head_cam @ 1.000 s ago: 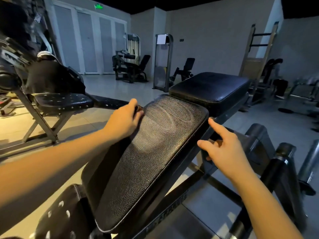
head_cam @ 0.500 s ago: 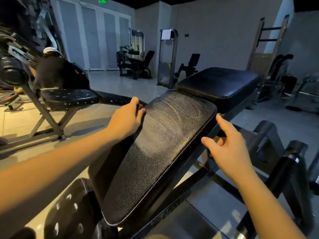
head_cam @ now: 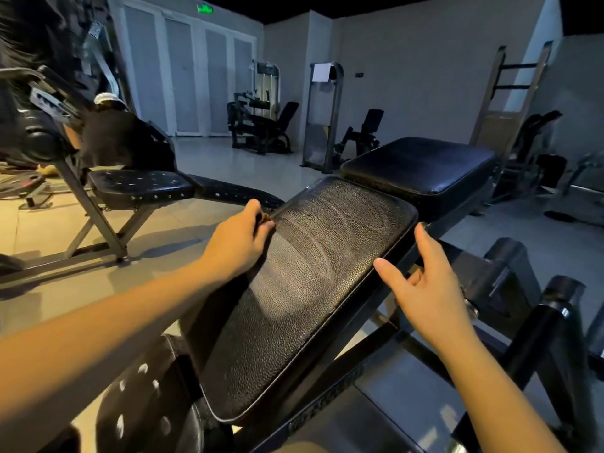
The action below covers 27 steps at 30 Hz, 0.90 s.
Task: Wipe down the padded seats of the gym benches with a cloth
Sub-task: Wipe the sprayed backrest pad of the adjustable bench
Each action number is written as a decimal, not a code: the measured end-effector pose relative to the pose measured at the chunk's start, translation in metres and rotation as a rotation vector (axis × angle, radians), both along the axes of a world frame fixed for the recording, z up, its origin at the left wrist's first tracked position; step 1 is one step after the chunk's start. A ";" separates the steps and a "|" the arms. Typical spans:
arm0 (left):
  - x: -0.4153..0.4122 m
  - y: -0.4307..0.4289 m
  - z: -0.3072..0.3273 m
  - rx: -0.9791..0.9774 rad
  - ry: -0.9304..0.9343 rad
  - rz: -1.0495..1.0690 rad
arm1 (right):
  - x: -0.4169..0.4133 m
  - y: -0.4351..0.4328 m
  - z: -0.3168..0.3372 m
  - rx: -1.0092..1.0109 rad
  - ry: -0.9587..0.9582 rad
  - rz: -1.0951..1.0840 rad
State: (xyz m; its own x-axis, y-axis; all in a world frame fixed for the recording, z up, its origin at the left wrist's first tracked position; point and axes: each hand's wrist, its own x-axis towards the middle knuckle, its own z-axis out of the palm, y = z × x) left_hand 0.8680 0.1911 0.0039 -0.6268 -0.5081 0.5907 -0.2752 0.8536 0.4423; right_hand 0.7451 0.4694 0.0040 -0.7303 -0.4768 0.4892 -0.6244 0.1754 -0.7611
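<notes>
Nearest, at the lower left, a black studded pad (head_cam: 137, 403) is cut off by the picture's edge. Just past it the sloping pad (head_cam: 310, 289) of the bench rises away, its grained black cover marked with pale curved streaks. Raised lettering runs along the bench frame (head_cam: 327, 410) beneath it, too dark and slanted to read.

The left hand (head_cam: 240, 246) grips the sloping pad's left rim, its fingers (head_cam: 261, 228) curled over the edge. A small brownish bit shows at their tips, too small to identify. The right hand (head_cam: 428, 289) is at the right rim. Its thumb lies straight against the edge and its forefinger points up along the side. The other fingers bend in beside the rim, and I cannot tell whether they hold anything.

Beyond the sloping pad sits the flat seat pad (head_cam: 421, 165), glossy and black. To the right, two dark rollers (head_cam: 562, 308) are partly out of the picture.

Further left stands another bench with a studded seat (head_cam: 140, 184). Behind it is a person in black with a white cap (head_cam: 108, 99), mostly hidden by the equipment.

Far off, a white sheet (head_cam: 322, 72) hangs on a machine and a green sign (head_cam: 205, 8) glows above the doors (head_cam: 186, 76). Neither is legible.
</notes>
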 end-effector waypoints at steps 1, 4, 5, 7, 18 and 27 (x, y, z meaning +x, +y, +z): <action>-0.002 0.006 0.000 -0.008 0.009 0.007 | 0.000 0.000 -0.001 -0.003 -0.004 0.001; 0.015 0.065 -0.006 -0.122 0.065 -0.188 | -0.002 -0.001 -0.002 -0.007 -0.003 -0.012; 0.027 0.084 -0.009 -0.171 0.062 -0.310 | -0.004 -0.002 -0.002 -0.005 -0.008 -0.022; 0.044 0.100 -0.019 -0.240 0.008 -0.500 | -0.008 -0.002 -0.004 -0.001 -0.025 -0.024; 0.007 0.047 -0.006 -0.121 0.055 -0.149 | -0.002 -0.002 -0.003 -0.022 0.013 -0.017; -0.014 0.016 0.013 -0.152 0.021 -0.202 | -0.006 -0.009 -0.008 -0.068 0.003 -0.022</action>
